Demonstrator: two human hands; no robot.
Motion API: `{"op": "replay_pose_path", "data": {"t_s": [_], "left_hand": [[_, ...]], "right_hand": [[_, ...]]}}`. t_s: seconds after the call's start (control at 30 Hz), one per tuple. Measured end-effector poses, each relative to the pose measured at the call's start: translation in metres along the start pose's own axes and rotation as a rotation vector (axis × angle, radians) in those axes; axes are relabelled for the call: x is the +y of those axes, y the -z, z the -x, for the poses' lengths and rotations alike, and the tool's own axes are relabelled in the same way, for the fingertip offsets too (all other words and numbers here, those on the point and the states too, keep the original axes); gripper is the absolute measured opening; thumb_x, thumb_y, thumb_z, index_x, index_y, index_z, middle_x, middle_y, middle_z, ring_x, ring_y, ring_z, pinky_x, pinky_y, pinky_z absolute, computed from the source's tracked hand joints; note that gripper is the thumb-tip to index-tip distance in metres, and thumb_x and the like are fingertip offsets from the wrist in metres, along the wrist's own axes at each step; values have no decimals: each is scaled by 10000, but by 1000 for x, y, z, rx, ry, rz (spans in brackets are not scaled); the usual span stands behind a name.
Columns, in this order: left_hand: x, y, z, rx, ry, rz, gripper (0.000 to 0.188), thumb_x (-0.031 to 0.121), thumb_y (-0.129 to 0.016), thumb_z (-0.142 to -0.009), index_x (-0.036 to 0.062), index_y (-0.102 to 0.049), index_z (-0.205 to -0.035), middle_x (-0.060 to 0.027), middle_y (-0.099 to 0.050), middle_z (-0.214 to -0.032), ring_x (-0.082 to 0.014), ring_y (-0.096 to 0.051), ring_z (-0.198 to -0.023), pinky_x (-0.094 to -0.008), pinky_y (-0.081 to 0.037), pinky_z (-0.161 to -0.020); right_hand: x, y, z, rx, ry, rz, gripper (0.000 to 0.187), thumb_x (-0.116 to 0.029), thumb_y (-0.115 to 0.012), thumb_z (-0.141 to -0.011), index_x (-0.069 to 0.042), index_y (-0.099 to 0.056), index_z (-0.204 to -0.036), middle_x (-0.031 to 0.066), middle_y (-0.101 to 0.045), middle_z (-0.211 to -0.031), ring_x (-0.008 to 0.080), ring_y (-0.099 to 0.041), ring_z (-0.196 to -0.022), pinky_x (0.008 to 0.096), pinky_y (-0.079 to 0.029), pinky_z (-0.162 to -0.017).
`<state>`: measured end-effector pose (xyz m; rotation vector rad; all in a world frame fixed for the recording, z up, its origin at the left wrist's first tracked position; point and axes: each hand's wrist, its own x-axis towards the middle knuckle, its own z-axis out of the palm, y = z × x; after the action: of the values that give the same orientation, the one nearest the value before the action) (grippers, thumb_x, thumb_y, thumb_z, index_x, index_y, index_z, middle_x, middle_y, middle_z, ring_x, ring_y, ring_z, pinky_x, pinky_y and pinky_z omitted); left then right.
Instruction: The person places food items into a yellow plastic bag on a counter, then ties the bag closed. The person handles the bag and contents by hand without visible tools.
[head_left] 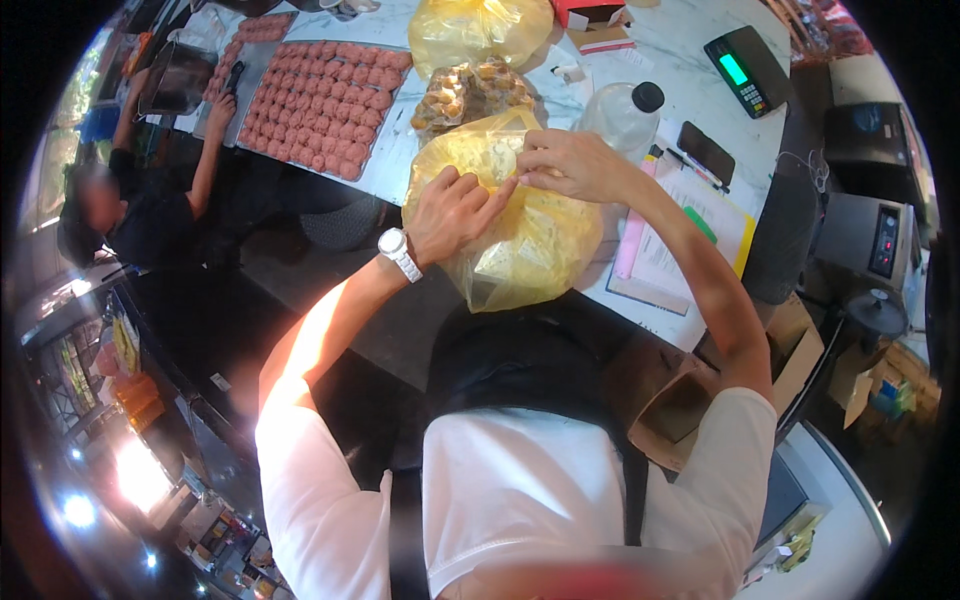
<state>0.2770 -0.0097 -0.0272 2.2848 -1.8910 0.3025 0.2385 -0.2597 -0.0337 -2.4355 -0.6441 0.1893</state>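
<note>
A yellow translucent plastic bag point(535, 250), bulging with pale contents I cannot make out, sits at the near edge of the marble-patterned table point(385, 190). My left hand point(452, 217), with a white watch at the wrist, has its fingers curled against the bag's top. My right hand point(578, 165) pinches the bag's gathered plastic from the other side, and the fingertips of both hands nearly meet there. Just beyond lie clear bags of brown-and-yellow food pieces point(465, 98), and past these stands another full yellow bag point(480, 32).
Trays of pink meatballs point(320, 108) lie at left, where a co-worker point(150, 215) reaches over the table. A clear bottle point(612, 115), phone point(706, 152), papers point(665, 245) and digital scale point(748, 75) are at right. Cardboard boxes point(680, 408) stand below the table edge.
</note>
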Motion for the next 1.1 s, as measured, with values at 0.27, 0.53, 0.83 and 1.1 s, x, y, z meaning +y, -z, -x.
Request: {"op": "replay_pose_path", "data": {"t_s": [0.27,0.53,0.83,1.1], "left_hand": [[-8,1,-13,-85,-192,-158,424,113,-613,-732,-28,-654,-1130,17,-546,-642,-131,-562,-670,-261,-434,-646],[-3,6,-21,-179,-125,-96,284,122,-636,-757,3,-679,-1012,-30,-575,-619,-166,-584,-640,-305,-463,-640],[-40,3,-48,-649,245,808,191,175,-680,-773,-10,-711,-808,-132,-678,-703,-246,-630,-634,-356,-480,-634],[-55,-5,-70,-1057,457,1098,218,205,-648,-801,0,-708,-844,-14,-533,-608,-120,-487,-586,-285,-389,-569]], "right_hand": [[17,-14,-2,-8,-81,-431,159,-246,-660,-876,-140,-716,-980,50,-556,-919,226,-582,-829,341,-462,-700],[-43,-30,41,439,-256,-245,188,-90,-706,-808,-60,-699,-993,87,-597,-956,221,-614,-837,314,-499,-726],[-126,-88,41,756,-282,-43,262,-58,-761,-719,-77,-690,-971,58,-580,-906,214,-611,-765,344,-512,-662],[-121,-93,31,821,-297,122,298,-127,-799,-705,-79,-667,-968,51,-573,-878,211,-609,-760,345,-506,-647]]}}
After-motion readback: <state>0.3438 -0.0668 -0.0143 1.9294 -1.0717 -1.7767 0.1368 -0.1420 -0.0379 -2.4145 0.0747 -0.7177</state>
